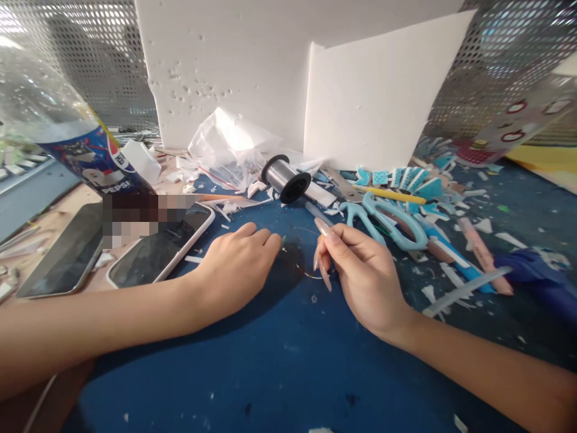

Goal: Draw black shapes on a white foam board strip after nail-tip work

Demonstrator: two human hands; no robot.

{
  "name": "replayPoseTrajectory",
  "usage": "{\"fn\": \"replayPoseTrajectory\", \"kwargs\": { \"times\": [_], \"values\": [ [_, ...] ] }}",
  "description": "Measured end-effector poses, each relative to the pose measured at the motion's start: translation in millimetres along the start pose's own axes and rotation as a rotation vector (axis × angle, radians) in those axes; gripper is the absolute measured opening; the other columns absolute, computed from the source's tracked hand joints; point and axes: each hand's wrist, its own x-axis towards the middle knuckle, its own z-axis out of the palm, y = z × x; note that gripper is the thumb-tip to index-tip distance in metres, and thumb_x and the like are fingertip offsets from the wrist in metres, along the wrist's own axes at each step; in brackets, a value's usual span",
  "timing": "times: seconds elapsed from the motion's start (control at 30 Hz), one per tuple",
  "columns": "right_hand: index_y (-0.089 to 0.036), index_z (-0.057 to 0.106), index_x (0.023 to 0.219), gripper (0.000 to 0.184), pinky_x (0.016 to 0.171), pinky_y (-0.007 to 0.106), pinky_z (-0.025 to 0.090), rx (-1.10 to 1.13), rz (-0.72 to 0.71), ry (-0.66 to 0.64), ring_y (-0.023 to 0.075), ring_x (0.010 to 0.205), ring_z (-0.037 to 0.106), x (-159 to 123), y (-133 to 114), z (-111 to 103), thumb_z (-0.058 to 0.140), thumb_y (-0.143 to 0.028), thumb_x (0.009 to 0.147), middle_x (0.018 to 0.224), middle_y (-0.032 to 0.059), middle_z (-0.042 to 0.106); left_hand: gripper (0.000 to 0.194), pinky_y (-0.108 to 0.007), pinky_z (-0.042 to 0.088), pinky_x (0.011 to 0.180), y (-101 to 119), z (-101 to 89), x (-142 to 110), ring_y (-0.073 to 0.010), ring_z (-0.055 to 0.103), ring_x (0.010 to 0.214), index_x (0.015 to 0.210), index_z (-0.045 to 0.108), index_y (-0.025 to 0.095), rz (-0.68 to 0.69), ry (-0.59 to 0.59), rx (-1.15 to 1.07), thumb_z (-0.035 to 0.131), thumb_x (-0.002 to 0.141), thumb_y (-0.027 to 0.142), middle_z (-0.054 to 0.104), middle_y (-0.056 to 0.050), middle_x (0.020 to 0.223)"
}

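Note:
My left hand (238, 267) is closed over the blue tabletop (279, 361), its back toward me and its fingertips hidden, so I cannot make out what it holds. Facing it, my right hand (363, 276) is closed in a pinch, thumb against the curled fingers, long nails showing. A thin, curved wire (309, 275) runs from the right fingers toward the left hand; its far end is hard to see. Beyond the hands, a black-flanged spool of fine grey wire (286, 178) lies on its side. Light blue scissors (396, 225) rest just past my right hand.
Two phones (157, 249) and a Pepsi bottle (97, 156) are at left. White foam boards (234, 72) stand behind a clear plastic bag (229, 144). Foam scraps, a yellow pencil (392, 194), a pink stick (482, 252) and a printed cup (505, 129) lie or stand at right.

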Motion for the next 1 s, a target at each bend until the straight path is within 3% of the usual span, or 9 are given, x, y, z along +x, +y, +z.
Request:
{"fn": "replayPoseTrajectory", "kwargs": {
  "times": [0.07,0.17,0.27,0.43,0.6,1.0],
  "values": [
    [-0.019,0.055,0.063,0.034,0.042,0.022,0.038,-0.019,-0.018,0.006,0.0094,0.049,0.046,-1,-1,0,0.056,-0.037,0.092,0.058,-0.0015,0.048,0.024,-0.026,0.034,0.054,4,1.3,-4,-0.0147,0.044,0.061,0.07,0.046,0.018,-0.067,0.031,-0.345,0.036,0.092,0.015,0.047,0.001,0.064],
    [-0.02,0.056,0.064,0.033,0.042,0.024,0.039,-0.055,-0.055,-0.002,0.0095,0.048,0.047,-5,-5,1,0.054,-0.036,0.093,0.058,-0.0012,0.049,0.031,-0.021,0.032,0.051,11,5.4,-8,-0.0095,0.037,0.054,0.067,0.04,0.019,-0.206,-0.023,-1.031,0.035,0.095,0.03,0.04,0.005,0.061],
    [-0.018,0.055,0.062,0.036,0.045,0.025,0.04,-0.139,-0.102,-0.038,0.0084,0.048,0.048,-9,-9,1,0.05,-0.031,0.095,0.058,-0.0015,0.049,0.035,-0.019,0.028,0.048,14,9.0,-9,-0.0075,0.032,0.051,0.067,0.042,0.018,-0.341,-0.013,-1.404,0.036,0.096,0.037,0.037,0.006,0.059],
    [-0.019,0.052,0.06,0.037,0.057,0.025,0.045,-0.229,-0.186,-0.153,0.0115,0.061,0.053,-12,-10,-1,0.047,-0.024,0.097,0.055,-0.0006,0.05,0.035,-0.02,0.026,0.046,13,9.0,-7,-0.0068,0.03,0.049,0.066,0.044,0.017,-0.375,0.003,-1.528,0.038,0.096,0.034,0.037,0.006,0.057],
    [-0.019,0.053,0.063,0.034,0.063,0.027,0.047,-0.237,-0.209,-0.199,0.0119,0.061,0.053,-11,-12,-2,0.047,-0.022,0.096,0.054,-0.0012,0.052,0.034,-0.019,0.027,0.048,11,9.7,-8,-0.0065,0.031,0.05,0.067,0.046,0.017,-0.378,-0.021,-1.6,0.041,0.096,0.034,0.04,0.006,0.058],
    [-0.017,0.052,0.063,0.03,0.056,0.023,0.043,-0.344,-0.298,-0.199,0.0098,0.06,0.05,-11,-12,-2,0.047,-0.011,0.092,0.052,-0.0015,0.052,0.035,-0.019,0.026,0.048,11,7.1,-7,-0.0057,0.032,0.05,0.066,0.049,0.015,-0.415,-0.065,-1.661,0.042,0.095,0.032,0.044,0.005,0.058]
  ]
}}
